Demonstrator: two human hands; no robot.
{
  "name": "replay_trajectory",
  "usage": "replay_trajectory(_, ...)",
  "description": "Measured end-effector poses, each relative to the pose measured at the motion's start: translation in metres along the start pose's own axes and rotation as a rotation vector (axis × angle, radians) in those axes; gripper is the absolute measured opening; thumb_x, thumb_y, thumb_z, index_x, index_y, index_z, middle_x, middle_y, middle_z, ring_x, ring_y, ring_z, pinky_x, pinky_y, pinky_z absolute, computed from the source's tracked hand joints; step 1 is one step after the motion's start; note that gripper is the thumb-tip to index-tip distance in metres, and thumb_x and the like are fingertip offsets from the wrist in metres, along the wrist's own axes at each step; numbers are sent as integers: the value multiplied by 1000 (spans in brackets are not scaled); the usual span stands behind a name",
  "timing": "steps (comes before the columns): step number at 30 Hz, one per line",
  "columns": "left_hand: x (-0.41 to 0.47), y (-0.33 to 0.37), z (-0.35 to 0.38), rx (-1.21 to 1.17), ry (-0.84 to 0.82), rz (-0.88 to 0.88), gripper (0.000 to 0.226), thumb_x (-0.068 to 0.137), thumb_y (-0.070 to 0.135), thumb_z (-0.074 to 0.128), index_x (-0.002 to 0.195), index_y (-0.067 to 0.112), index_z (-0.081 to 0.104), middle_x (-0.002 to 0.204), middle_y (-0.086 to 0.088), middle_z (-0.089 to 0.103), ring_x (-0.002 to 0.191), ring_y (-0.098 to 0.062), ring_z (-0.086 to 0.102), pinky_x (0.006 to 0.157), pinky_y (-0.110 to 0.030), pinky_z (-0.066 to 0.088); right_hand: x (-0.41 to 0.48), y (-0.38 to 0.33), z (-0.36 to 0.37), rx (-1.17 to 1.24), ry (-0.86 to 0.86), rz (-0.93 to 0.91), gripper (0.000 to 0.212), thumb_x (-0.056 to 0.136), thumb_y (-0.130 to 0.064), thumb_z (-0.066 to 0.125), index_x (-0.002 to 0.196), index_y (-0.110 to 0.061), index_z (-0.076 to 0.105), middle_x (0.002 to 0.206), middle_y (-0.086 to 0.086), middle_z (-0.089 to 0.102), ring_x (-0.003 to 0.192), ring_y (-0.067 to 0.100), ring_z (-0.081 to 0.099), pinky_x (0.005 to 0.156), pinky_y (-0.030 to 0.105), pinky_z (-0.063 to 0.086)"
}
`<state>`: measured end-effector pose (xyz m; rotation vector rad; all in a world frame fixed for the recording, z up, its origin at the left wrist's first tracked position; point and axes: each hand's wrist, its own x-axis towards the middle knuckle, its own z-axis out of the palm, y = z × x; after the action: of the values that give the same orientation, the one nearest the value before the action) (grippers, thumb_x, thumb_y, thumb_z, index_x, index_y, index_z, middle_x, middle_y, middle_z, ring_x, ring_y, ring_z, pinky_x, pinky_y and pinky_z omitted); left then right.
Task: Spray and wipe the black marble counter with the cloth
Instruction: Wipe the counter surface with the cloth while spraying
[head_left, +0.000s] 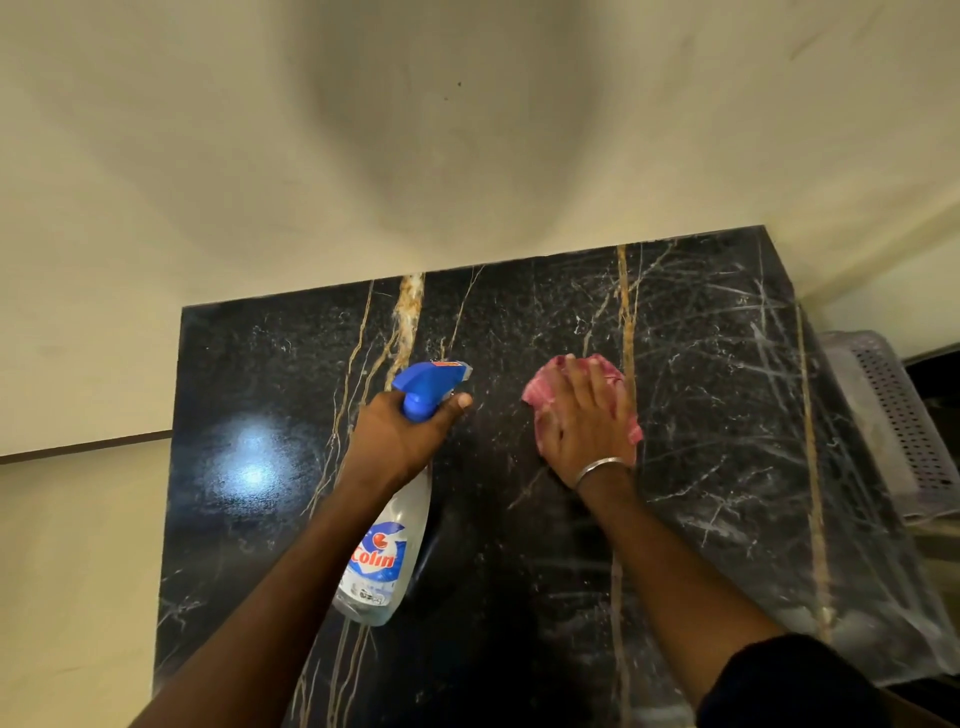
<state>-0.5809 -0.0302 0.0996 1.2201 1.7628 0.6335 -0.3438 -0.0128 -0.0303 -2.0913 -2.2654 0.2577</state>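
The black marble counter (727, 415) has gold and white veins and fills the lower middle of the view. My left hand (400, 436) grips the neck of a clear spray bottle (382, 556) with a blue trigger head, its nozzle aimed away from me over the stone. Fine droplets speckle the stone ahead of the nozzle. My right hand (587, 421), a metal bangle on its wrist, lies flat with fingers spread on a pink cloth (543, 395), pressing it onto the counter to the right of the bottle.
A cream wall (467, 130) rises directly behind the counter and along its left side. A pale perforated plastic basket (893, 415) stands just past the counter's right edge. A bright light glare shows on the stone at left.
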Motion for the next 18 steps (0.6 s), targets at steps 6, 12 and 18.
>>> replay_trajectory(6, -4, -2, 2, 14, 6, 5, 37, 82, 48, 67, 106, 20, 60, 79, 1, 65, 73, -11, 63, 64, -19, 46, -1, 12, 2, 16, -5, 202, 64, 96, -42, 27, 157, -23, 20, 164, 2, 19, 152, 29, 8, 119, 60, 8)
replay_trajectory(12, -11, -1, 8, 0, 21, -12, 31, 84, 40, 68, 106, 23, 56, 79, 5, 62, 71, -5, 60, 60, -15, 40, -44, -71, 11, 43, -68, 29, 63, 101, -43, 25, 158, -20, 11, 166, 5, 8, 152, 32, 3, 118, 60, 11)
replay_trajectory(18, -13, 2, 12, -24, 38, -16, 29, 84, 39, 69, 105, 26, 54, 76, 9, 61, 67, -2, 59, 57, -12, 38, -62, -75, 13, 59, -104, -146, 62, 98, -43, 33, 156, -23, 22, 165, 1, 15, 152, 27, 6, 118, 59, 11)
